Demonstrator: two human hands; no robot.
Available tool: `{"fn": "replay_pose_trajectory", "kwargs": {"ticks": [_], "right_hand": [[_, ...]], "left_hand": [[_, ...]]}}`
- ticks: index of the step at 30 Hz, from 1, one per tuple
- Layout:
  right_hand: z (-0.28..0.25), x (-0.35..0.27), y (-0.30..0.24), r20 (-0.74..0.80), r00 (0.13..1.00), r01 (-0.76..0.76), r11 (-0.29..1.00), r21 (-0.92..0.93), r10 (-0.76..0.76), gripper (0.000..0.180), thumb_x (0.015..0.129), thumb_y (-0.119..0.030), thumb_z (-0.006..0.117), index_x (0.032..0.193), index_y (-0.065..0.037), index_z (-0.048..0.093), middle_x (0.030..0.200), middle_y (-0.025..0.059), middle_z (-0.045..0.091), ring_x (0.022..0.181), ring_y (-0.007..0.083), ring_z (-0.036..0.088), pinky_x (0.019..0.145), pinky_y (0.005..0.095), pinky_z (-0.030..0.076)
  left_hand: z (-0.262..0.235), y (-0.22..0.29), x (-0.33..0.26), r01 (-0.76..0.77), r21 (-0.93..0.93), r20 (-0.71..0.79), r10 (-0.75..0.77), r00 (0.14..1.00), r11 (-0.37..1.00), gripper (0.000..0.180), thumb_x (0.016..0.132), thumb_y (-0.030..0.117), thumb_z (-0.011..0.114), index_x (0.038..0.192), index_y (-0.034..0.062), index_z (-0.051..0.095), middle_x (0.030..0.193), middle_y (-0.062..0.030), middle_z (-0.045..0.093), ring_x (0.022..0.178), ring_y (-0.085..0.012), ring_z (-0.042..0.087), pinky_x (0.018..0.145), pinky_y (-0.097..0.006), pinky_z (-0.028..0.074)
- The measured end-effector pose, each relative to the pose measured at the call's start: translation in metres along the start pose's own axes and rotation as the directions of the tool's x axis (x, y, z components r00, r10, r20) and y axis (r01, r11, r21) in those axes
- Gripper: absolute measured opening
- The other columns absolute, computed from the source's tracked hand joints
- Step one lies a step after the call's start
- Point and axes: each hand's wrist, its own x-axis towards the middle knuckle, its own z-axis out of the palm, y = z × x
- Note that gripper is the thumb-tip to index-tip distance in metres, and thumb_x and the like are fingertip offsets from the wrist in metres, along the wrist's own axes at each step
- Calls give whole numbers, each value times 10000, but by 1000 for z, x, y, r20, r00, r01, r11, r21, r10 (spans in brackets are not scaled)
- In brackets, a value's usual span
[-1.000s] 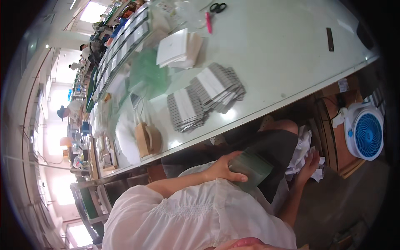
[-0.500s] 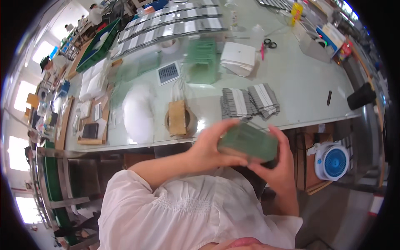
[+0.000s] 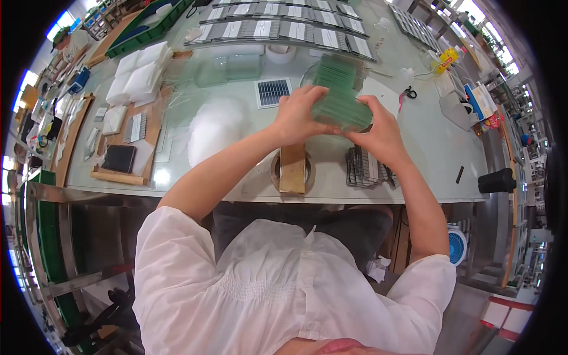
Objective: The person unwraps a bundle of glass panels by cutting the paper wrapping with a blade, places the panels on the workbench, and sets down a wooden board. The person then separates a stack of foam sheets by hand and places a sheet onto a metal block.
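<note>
A stack of greenish glass sheets (image 3: 342, 110) is gripped between my two hands above the table. My left hand (image 3: 297, 116) holds its left side, and my right hand (image 3: 378, 129) clasps the right. Just beyond it stands another stack of green glass sheets (image 3: 336, 71); I cannot tell whether the two touch. Below my left hand a tan block (image 3: 292, 171) rests across a round roll of tape. Grey strips (image 3: 364, 168) with a white band lie in bundles under my right wrist. A small dark panel with a white border (image 3: 273, 93) is left of the stacks.
White foam sheets (image 3: 139, 77) and a wooden board (image 3: 155, 139) with a dark block occupy the left. Rows of grey-and-white panels (image 3: 284, 28) line the far side. Scissors (image 3: 409, 93), a yellow bottle (image 3: 448, 57) and a black cup (image 3: 497, 181) are at the right.
Both hands have carried the glass stack away from my body, from the table's near edge to beside the other stack. The view has shifted too.
</note>
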Motion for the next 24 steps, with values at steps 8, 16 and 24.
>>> {"fn": "replay_pose_trajectory", "kwargs": {"ticks": [8,16,24], "right_hand": [[24,10,25,-5,996,89,986,-141,-91,593,626,-129,783,1129,-30,487,1000,136,605,812,227,632,677,332,518],[33,16,24,72,997,8,994,-108,0,614,628,-135,783,1145,-28,471,1051,129,578,828,254,622,680,337,517],[32,15,25,42,992,126,927,-353,-118,624,631,-120,781,1158,-51,454,1079,123,437,952,263,560,712,346,507]], "left_hand": [[-6,-14,3,14,215,120,-41,992,977,732,563,503,798,1121,102,546,1032,-51,588,964,-216,584,834,-367,324],[-10,-22,3,-66,304,121,30,992,950,713,593,400,813,1149,86,493,1039,-106,567,872,-261,601,829,-371,340],[-10,-13,1,-53,309,30,46,998,950,766,589,359,828,1175,54,439,1076,-122,536,996,-262,551,841,-386,352]]}}
